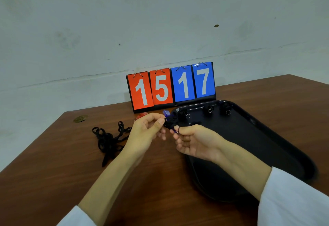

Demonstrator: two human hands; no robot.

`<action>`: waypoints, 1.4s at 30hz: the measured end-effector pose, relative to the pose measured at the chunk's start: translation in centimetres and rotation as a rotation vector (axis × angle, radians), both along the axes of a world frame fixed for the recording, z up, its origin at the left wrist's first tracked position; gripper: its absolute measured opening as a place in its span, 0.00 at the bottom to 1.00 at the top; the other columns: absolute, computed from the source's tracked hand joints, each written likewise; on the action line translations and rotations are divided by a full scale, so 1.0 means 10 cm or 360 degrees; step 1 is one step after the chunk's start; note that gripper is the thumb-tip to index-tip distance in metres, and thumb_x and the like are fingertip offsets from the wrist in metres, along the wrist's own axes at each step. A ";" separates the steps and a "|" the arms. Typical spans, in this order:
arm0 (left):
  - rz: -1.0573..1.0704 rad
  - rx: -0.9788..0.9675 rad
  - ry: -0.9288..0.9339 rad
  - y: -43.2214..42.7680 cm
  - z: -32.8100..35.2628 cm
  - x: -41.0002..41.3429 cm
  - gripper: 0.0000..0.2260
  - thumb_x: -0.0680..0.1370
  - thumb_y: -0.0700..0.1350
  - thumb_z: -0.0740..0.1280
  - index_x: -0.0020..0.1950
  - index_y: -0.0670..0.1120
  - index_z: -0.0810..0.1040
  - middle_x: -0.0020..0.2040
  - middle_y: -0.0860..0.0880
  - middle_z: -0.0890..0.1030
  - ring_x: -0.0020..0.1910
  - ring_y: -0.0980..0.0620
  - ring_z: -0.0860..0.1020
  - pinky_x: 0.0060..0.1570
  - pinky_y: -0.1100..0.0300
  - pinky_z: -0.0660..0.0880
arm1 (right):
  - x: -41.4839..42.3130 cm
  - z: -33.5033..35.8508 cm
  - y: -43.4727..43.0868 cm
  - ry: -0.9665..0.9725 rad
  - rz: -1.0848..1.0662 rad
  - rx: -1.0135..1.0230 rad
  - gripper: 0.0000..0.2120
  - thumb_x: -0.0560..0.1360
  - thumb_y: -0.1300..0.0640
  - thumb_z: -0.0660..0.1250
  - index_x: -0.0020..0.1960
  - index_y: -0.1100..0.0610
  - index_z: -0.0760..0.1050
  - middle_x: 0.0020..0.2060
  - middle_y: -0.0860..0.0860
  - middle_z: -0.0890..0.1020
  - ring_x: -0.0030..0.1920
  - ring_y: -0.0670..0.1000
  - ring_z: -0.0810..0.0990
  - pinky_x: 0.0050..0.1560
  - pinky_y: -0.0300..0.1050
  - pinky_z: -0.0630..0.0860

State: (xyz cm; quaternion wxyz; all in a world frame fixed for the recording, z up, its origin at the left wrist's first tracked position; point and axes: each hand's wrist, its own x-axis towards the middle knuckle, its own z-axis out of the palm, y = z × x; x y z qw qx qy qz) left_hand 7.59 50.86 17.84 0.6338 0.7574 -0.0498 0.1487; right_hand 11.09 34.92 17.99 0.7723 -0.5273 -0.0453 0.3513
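Observation:
My left hand [147,129] and my right hand [191,141] meet above the brown table, both pinching a bundled black cord [170,121]. A blue plastic whistle [166,113] sticks up just behind the bundle. A small dark ring on the cord sits at my right fingertips. A red whistle [141,115] lies on the table behind my left hand. A loose tangle of black lanyards [108,139] lies to the left of my left forearm.
A black tray [249,136] lies to the right, partly under my right wrist, with several black bundles with metal rings [210,109] along its far edge. A flip scoreboard [171,85] reading 15 and 17 stands at the table's back edge by the wall.

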 end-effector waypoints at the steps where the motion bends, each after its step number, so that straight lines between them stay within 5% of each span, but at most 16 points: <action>1: -0.0029 0.0001 -0.0003 0.00 0.01 0.00 0.07 0.77 0.40 0.64 0.51 0.38 0.78 0.36 0.44 0.79 0.34 0.50 0.78 0.38 0.61 0.77 | 0.00 0.00 0.00 -0.0005 -0.0010 -0.0002 0.06 0.75 0.60 0.64 0.44 0.62 0.79 0.30 0.50 0.79 0.31 0.45 0.75 0.34 0.37 0.76; 10: -0.0120 -0.0120 0.0052 0.01 0.05 -0.03 0.05 0.75 0.35 0.67 0.50 0.36 0.77 0.48 0.38 0.81 0.45 0.45 0.83 0.47 0.57 0.80 | 0.03 -0.04 0.01 -0.0164 -0.0058 -0.0041 0.06 0.75 0.61 0.65 0.45 0.62 0.79 0.31 0.50 0.79 0.32 0.45 0.75 0.35 0.37 0.76; 18: -0.0015 -0.0881 0.0284 -0.07 -0.05 0.01 0.14 0.73 0.26 0.62 0.55 0.40 0.73 0.49 0.38 0.82 0.47 0.44 0.83 0.47 0.55 0.81 | -0.07 -0.11 0.07 -0.1758 -0.0670 -0.1039 0.04 0.74 0.58 0.66 0.41 0.55 0.77 0.33 0.47 0.79 0.34 0.44 0.75 0.37 0.37 0.73; 21: -0.0029 -0.0885 0.0440 -0.09 -0.04 0.04 0.16 0.74 0.25 0.60 0.59 0.38 0.70 0.47 0.38 0.80 0.44 0.45 0.82 0.43 0.56 0.81 | -0.10 -0.19 0.08 -0.2276 -0.0866 -0.1264 0.03 0.73 0.62 0.66 0.42 0.58 0.73 0.34 0.47 0.72 0.35 0.48 0.70 0.33 0.41 0.69; 24: -0.0070 -0.0777 0.0476 -0.18 0.03 0.07 0.15 0.74 0.26 0.61 0.59 0.38 0.70 0.44 0.41 0.79 0.41 0.49 0.79 0.43 0.56 0.79 | -0.07 -0.18 0.00 -0.2494 -0.1033 -0.1328 0.05 0.70 0.64 0.67 0.40 0.59 0.71 0.33 0.47 0.71 0.33 0.47 0.68 0.29 0.34 0.61; 27: -0.0132 -0.0306 0.0391 -0.37 0.18 0.16 0.13 0.75 0.30 0.62 0.57 0.41 0.72 0.47 0.42 0.79 0.43 0.50 0.79 0.45 0.59 0.78 | -0.01 -0.10 -0.21 -0.2310 -0.1039 -0.1392 0.03 0.73 0.61 0.66 0.42 0.56 0.73 0.35 0.47 0.75 0.34 0.46 0.71 0.33 0.37 0.68; 30: 0.0062 0.0527 0.0161 -0.54 0.17 0.38 0.10 0.76 0.36 0.66 0.53 0.47 0.72 0.47 0.48 0.78 0.43 0.56 0.78 0.43 0.68 0.75 | 0.23 0.00 -0.57 -0.1827 -0.0946 -0.1451 0.03 0.73 0.56 0.67 0.41 0.53 0.77 0.32 0.45 0.79 0.34 0.44 0.77 0.38 0.40 0.76; 34: 0.0016 0.1311 0.0038 -0.59 -0.11 0.60 0.21 0.76 0.49 0.67 0.68 0.52 0.68 0.64 0.52 0.71 0.62 0.55 0.70 0.61 0.62 0.68 | 0.51 0.01 -0.88 -0.1488 -0.0838 -0.1850 0.08 0.72 0.55 0.67 0.37 0.55 0.81 0.31 0.52 0.83 0.33 0.50 0.80 0.31 0.38 0.73; 37: -0.0080 0.1498 0.0071 -0.62 -0.29 0.66 0.26 0.76 0.52 0.67 0.72 0.53 0.64 0.69 0.51 0.68 0.68 0.53 0.65 0.65 0.60 0.62 | 0.55 -0.09 -0.96 -0.1415 -0.0802 -0.1983 0.10 0.69 0.54 0.67 0.37 0.59 0.82 0.34 0.56 0.84 0.35 0.54 0.81 0.34 0.42 0.74; 42: 0.0059 0.1493 0.0015 -0.66 -0.39 0.76 0.25 0.75 0.52 0.68 0.70 0.52 0.66 0.66 0.51 0.71 0.65 0.52 0.68 0.64 0.59 0.67 | 0.55 -0.12 -0.96 -0.1416 -0.0759 -0.2013 0.14 0.70 0.49 0.68 0.38 0.61 0.81 0.32 0.54 0.83 0.36 0.54 0.82 0.35 0.43 0.76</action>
